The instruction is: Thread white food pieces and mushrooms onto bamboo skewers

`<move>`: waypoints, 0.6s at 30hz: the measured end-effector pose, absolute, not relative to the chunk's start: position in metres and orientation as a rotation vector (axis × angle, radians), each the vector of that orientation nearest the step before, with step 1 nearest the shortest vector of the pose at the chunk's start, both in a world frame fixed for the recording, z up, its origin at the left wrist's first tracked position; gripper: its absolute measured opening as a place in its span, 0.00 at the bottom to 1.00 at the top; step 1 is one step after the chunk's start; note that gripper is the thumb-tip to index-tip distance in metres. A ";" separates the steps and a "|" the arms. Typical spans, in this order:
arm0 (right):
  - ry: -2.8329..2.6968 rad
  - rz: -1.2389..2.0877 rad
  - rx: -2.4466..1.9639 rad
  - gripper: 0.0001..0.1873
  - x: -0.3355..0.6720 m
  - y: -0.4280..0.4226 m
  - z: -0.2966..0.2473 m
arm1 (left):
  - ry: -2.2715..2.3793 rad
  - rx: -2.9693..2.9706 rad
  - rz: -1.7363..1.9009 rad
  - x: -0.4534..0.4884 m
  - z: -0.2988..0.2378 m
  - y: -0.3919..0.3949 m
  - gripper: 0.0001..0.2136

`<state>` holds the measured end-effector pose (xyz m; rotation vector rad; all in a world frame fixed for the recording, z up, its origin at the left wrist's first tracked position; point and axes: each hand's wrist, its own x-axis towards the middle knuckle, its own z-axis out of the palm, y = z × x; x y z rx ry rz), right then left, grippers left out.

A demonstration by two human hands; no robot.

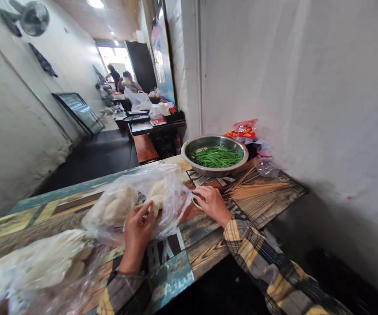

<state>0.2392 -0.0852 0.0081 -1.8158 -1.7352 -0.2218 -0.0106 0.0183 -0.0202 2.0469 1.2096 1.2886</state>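
My left hand (138,229) reaches into the open clear plastic bag (175,197), its fingers bent and closed at the edge of a pale flat piece (157,201). More pale rounded pieces (119,204) lie stacked in the left part of this bag. At the bag's right edge, my right hand (214,204) has its fingers curled together over a thin green loop (196,202); what kind of thing the loop is cannot be made out. Another plastic bag with pale flat rounds (57,258) lies at lower left, nearest to my left forearm.
A steel bowl (189,159) of long green stalks (216,156) stands beyond my right hand. Thin wooden skewers (261,190) lie right of it, below a red packet (243,130). A wall (306,109) borders the table's right. Two people (114,76) are far back.
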 end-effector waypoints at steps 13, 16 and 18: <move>-1.802 -0.253 -2.065 0.12 0.341 -0.141 0.021 | 1.314 1.741 1.418 -0.019 -0.013 0.012 0.22; -1.884 -0.296 -2.096 0.10 0.336 -0.138 0.017 | 1.330 1.622 1.423 -0.023 -0.014 0.013 0.21; -1.912 -0.347 -2.119 0.09 0.332 -0.135 0.016 | 1.320 1.594 1.433 -0.025 -0.015 0.015 0.22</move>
